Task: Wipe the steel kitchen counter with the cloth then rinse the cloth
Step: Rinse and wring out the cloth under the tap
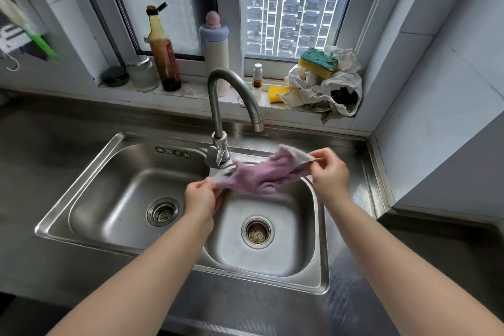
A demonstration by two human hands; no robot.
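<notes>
Left hand [200, 199] and right hand [328, 172] each pinch an end of the purple cloth [261, 176], stretched above the sink [81, 199].

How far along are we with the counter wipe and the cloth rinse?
Done: I cannot confirm the wipe; the steel counter shows no obvious mess.
In hand: the left hand and right hand each pinch an end of the purple cloth, stretched over the sink below the tap.
Left: no water is visibly running, so the rinse looks not yet done.
</notes>
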